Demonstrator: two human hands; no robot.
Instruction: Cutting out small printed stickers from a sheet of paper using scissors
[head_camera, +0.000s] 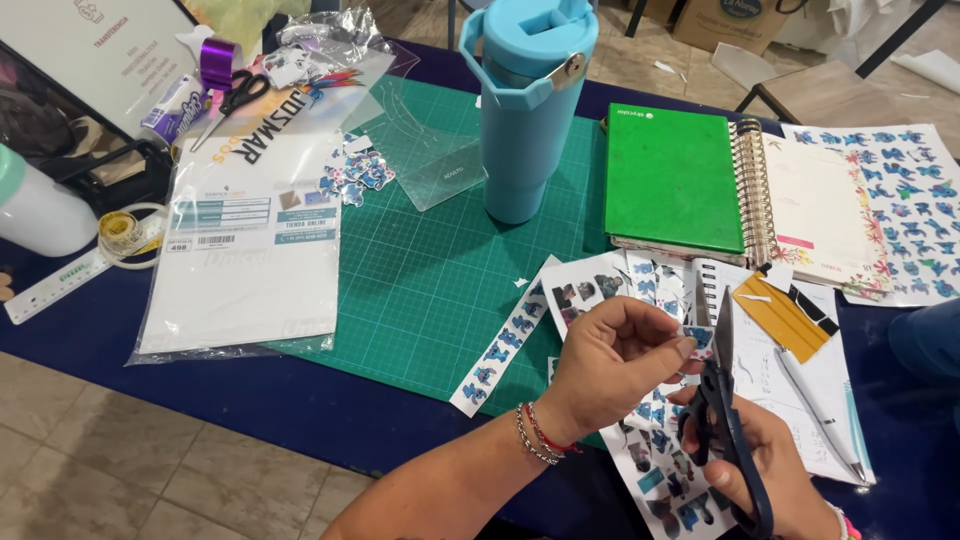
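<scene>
The left hand (612, 362) pinches a small blue sticker cutout (699, 338) between fingertips above the printed sheets (655, 455) on the tabletop (300, 400); the right hand (770, 470) grips dark scissors (722, 400), blades upright beside the cutout; a green cutting mat (430, 270) lies just left.

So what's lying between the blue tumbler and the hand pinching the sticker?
In the head view, bare green cutting mat lies below the blue tumbler, then cut sticker sheets just before the left hand pinching the small sticker.

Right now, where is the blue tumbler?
The blue tumbler stands upright at the green cutting mat's far edge, just left of the green notebook.
</scene>
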